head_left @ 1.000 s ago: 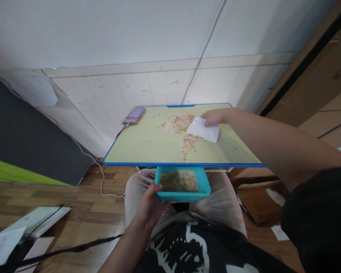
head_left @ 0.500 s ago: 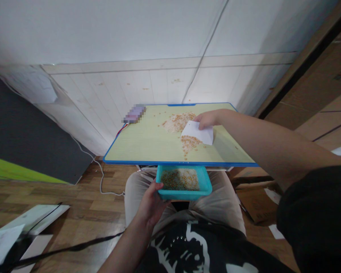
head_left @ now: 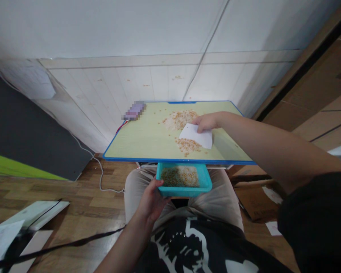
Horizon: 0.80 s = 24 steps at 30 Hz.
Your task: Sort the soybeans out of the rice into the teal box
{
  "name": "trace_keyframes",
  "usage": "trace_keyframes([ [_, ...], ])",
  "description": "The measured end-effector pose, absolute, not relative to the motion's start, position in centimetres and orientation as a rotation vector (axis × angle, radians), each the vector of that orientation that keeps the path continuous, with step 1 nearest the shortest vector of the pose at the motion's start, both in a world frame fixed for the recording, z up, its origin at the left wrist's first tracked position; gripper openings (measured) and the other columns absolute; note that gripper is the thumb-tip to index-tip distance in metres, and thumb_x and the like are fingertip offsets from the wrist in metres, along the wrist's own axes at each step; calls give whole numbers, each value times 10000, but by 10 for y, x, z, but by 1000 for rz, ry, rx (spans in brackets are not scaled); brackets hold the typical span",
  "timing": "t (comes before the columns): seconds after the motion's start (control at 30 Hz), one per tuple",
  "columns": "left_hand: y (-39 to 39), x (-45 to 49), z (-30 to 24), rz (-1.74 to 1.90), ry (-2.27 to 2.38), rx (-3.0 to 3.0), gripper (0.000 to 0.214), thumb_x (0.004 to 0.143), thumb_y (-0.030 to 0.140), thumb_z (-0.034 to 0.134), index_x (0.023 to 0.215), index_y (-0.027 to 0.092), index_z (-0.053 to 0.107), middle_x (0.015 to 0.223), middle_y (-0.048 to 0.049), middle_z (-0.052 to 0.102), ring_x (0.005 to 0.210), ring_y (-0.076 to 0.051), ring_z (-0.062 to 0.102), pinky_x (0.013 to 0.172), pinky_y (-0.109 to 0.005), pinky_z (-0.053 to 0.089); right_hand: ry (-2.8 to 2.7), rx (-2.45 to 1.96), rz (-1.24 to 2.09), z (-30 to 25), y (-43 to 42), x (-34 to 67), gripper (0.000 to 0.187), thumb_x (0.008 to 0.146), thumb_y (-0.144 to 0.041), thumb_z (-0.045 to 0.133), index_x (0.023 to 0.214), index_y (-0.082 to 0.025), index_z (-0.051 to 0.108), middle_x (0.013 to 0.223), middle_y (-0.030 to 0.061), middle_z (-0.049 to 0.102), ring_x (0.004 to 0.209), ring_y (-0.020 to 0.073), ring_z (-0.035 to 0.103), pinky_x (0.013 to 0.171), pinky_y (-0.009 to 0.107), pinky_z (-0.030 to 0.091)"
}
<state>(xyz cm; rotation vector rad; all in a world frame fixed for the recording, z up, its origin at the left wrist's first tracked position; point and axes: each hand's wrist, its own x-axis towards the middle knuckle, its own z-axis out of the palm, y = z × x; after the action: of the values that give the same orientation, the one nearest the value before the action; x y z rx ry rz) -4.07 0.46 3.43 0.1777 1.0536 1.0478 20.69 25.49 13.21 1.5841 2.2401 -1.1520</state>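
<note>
A small table [head_left: 136, 146] with a blue rim carries two heaps of mixed pale and orange grains. My right hand [head_left: 207, 122] pinches a white sheet of paper [head_left: 197, 136], whose lower edge meets the nearer grain pile [head_left: 187, 145]. Beyond the paper lies the bigger grain pile [head_left: 179, 119]. Below the table's front edge, my left hand [head_left: 155, 197] grips a turquoise plastic tub [head_left: 187, 192] by its left side, thumb on the rim. Inside the tub are mixed grains [head_left: 179, 177], greenish on the left, whiter and yellow on the right.
A blurred purple object [head_left: 134, 110] with a red cord rests at the table's far left corner. The white wall [head_left: 108, 87] stands right behind the table. Cardboard boxes [head_left: 324, 98] rise on the right. A white cable [head_left: 101, 178] runs over the wooden floor at left.
My right hand has moved the paper slightly toward me and left, and the nearer grain pile has shifted left and spread wider. My left hand still holds the tub.
</note>
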Motion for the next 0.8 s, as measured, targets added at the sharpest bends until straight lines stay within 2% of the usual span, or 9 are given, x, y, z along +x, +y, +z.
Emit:
trace_keyframes([
  [0.17, 5, -41, 33, 1055, 1057, 174, 499, 679, 233, 710, 1177, 199, 697, 1066, -93, 776, 885, -251, 690, 730, -352, 517, 2210, 1592, -1216, 133, 246, 205, 457, 677, -59, 626, 1109, -194, 687, 930, 50, 793, 864, 239, 751, 703, 303, 582],
  [0.33, 6, -40, 34, 1042, 1064, 156, 427, 688, 236, 707, 1113, 203, 694, 1026, -81, 776, 858, -242, 680, 729, -352, 514, 2223, 1571, -1213, 132, 239, 204, 390, 684, -89, 661, 1060, -185, 699, 967, 56, 799, 892, 241, 752, 723, 306, 581],
  [0.57, 6, -39, 29, 1046, 996, 196, 528, 690, 265, 718, 1212, 193, 690, 1073, -91, 776, 899, -258, 683, 729, -356, 515, 2274, 1527, -1175, 130, 233, 205, 369, 734, -216, 727, 1101, -193, 711, 986, 67, 802, 886, 245, 754, 687, 298, 582],
  [0.8, 6, -37, 33, 1048, 1013, 163, 520, 693, 236, 697, 1210, 178, 690, 1084, -96, 774, 880, -240, 686, 743, -344, 523, 2238, 1521, -1258, 130, 221, 202, 361, 709, -136, 665, 1065, -187, 690, 964, 61, 801, 863, 228, 755, 662, 280, 576],
])
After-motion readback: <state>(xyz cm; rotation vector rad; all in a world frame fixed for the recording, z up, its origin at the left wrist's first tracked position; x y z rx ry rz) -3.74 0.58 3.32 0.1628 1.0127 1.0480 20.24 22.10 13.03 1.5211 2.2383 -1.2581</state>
